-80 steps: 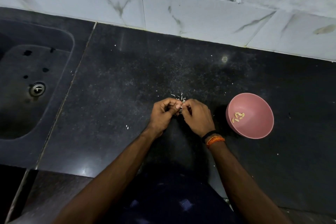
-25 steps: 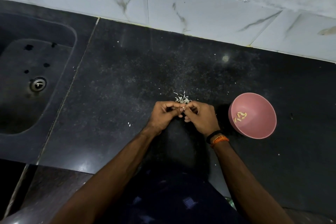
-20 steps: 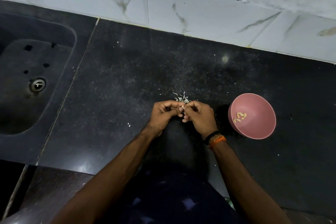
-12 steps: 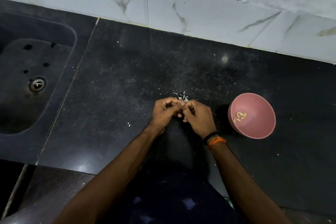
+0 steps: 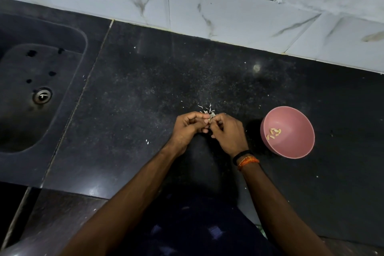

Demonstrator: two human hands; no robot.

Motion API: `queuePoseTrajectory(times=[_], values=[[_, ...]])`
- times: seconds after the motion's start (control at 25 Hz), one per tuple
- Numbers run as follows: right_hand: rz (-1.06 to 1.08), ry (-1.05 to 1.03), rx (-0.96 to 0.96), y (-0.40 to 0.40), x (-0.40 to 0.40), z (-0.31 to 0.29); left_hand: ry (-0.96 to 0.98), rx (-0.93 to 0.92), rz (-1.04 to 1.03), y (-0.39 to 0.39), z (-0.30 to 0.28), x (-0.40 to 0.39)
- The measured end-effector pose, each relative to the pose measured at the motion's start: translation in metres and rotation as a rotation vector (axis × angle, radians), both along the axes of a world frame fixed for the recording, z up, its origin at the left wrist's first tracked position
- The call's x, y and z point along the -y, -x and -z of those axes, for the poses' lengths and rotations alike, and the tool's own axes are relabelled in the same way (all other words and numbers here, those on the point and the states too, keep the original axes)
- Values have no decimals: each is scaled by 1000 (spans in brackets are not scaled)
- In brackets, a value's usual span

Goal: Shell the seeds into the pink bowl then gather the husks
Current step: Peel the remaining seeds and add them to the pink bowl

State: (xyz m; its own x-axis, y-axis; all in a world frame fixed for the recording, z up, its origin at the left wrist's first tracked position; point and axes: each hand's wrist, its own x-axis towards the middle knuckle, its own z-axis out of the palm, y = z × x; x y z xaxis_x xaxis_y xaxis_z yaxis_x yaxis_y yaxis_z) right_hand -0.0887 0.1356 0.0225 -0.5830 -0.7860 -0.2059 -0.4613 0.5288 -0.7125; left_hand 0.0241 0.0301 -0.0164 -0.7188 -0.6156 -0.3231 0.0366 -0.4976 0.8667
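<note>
Both hands meet fingertip to fingertip above the black counter [image 5: 145, 93]: left hand [image 5: 188, 125] and right hand [image 5: 227, 133] curl around and pinch a seed [image 5: 210, 121] between them. Pale husks [image 5: 206, 110] lie just beyond; the pink bowl [image 5: 291, 145] with shelled seeds [image 5: 273, 132] sits right

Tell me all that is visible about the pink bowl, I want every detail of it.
The pink bowl is round, matte and plain, likely plastic. It stands upright on the black countertop, to the right of the right hand, apart from it; neither hand touches it. Its inside is mostly bare: only a few pale shelled seeds lie together on the left of its inner wall. It casts a dark shadow to its left. No chip or crack shows.
</note>
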Motion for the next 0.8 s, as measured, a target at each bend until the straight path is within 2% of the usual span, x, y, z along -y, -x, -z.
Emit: queuePoseTrajectory(times=[0.16, 0.36, 0.56, 0.68, 0.8], values=[[-11, 15, -2, 2, 1, 1, 77, -37, 14, -1, 6, 1], [77, 64, 240, 4, 1, -5, 107, -39, 21, -2, 8, 1], [145, 89, 396, 6, 1, -6, 119, -26, 61, -3, 8, 5], [144, 68, 358, 6, 1, -7, 122, -21, 82, -3, 8, 5], [63, 29, 189, 8, 0, -6, 142, 2, 81, 0, 10, 4]])
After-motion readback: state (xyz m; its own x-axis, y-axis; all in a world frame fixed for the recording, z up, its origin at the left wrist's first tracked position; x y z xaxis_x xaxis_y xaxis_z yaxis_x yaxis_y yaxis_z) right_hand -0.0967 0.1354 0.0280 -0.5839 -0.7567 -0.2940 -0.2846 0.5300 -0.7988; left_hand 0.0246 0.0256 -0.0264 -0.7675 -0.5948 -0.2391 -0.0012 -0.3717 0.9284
